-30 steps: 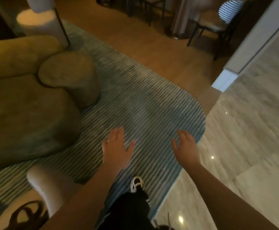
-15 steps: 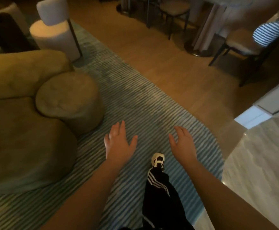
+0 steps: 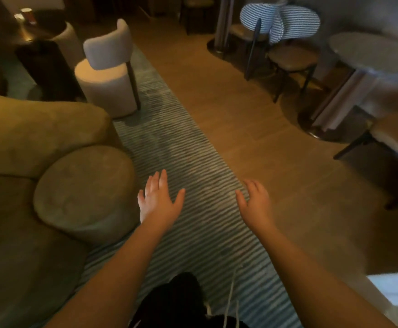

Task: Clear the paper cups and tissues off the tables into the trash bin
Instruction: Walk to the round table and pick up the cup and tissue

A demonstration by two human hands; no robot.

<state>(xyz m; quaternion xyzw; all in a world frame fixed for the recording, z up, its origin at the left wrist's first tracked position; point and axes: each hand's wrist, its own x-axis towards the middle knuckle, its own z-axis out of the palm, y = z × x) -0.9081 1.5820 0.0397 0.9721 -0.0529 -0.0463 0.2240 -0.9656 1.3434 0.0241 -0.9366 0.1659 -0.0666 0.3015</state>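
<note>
Over the striped rug [image 3: 181, 166], the left hand [image 3: 159, 200] and the right hand [image 3: 256, 202] were held out side by side, palms down, fingers spread and slack, each released and grasping nothing. Just to the left of the left hand stood a round olive pouf [image 3: 84, 192], pressed against a larger olive sofa [image 3: 34, 133]. Well ahead of the left hand a pale upholstered chair [image 3: 108, 74] sat at the rug's edge beside a dark low desk [image 3: 44, 58]. Far beyond that, up and to the left of both hands, a small red-and-white cup-like shape [image 3: 27, 14] showed on a dim surface, too blurred to tell whether it was a paper cup. Ahead and to the right of the right hand, across the wooden floor [image 3: 252, 119], a round pale desk [image 3: 373, 53] stood with a dark-legged chair [image 3: 292, 58] draped in striped cloth [image 3: 280, 22].
</note>
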